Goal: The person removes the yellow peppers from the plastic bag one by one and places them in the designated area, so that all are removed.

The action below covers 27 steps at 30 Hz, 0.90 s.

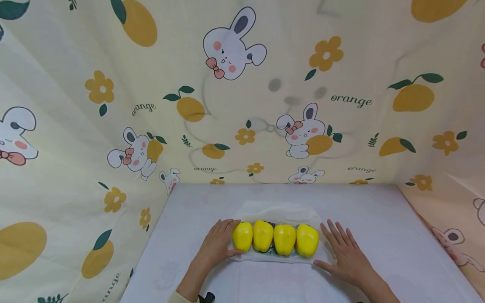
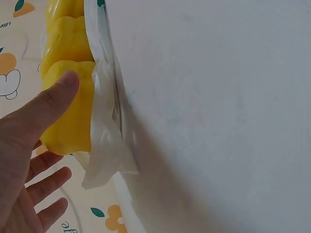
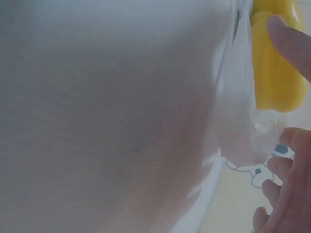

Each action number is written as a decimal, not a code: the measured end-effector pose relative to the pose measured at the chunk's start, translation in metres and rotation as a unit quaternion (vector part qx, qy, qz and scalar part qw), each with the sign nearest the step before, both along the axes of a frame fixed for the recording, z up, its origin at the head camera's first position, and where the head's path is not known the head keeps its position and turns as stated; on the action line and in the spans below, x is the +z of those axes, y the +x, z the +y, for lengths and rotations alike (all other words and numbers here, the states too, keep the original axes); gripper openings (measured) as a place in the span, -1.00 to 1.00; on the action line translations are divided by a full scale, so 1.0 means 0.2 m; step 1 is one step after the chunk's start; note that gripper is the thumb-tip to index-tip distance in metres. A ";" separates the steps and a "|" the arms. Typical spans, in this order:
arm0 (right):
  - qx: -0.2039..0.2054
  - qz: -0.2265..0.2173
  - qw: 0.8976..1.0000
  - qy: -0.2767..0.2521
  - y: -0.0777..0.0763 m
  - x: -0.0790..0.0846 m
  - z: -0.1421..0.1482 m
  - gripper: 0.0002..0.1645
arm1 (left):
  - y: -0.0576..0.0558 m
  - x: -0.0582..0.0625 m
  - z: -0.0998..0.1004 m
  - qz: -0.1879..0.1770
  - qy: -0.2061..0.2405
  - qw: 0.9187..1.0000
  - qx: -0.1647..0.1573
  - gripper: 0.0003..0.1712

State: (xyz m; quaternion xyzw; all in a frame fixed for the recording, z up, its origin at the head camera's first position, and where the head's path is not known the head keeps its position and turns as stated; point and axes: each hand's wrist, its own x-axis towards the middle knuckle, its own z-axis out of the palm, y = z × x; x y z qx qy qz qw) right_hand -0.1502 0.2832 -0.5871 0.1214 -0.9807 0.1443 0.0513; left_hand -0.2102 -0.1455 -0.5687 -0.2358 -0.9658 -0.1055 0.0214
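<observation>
Several yellow bell peppers stand side by side in a row on a thin white plastic bag, which has dark print between them. At the row's left end, my left hand spans the leftmost bell pepper, fingertips near its far side and thumb near its close side. In the left wrist view the thumb overlaps that pepper, and the other fingers are loosely bent. Beyond the rightmost bell pepper, my right hand has its fingers spread over the bag's right edge. The right wrist view shows its thumb overlapping that pepper.
A white-covered table lies under the bag. Patterned cloth walls with rabbits, flowers and oranges enclose it at the back and both sides. A small black object shows beside the left wrist.
</observation>
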 end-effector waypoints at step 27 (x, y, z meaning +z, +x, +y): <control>0.003 -0.036 0.999 -0.013 -0.02 -0.02 0.00 0.48 | 0.03 0.04 -0.03 -0.005 0.061 0.998 -0.002 0.13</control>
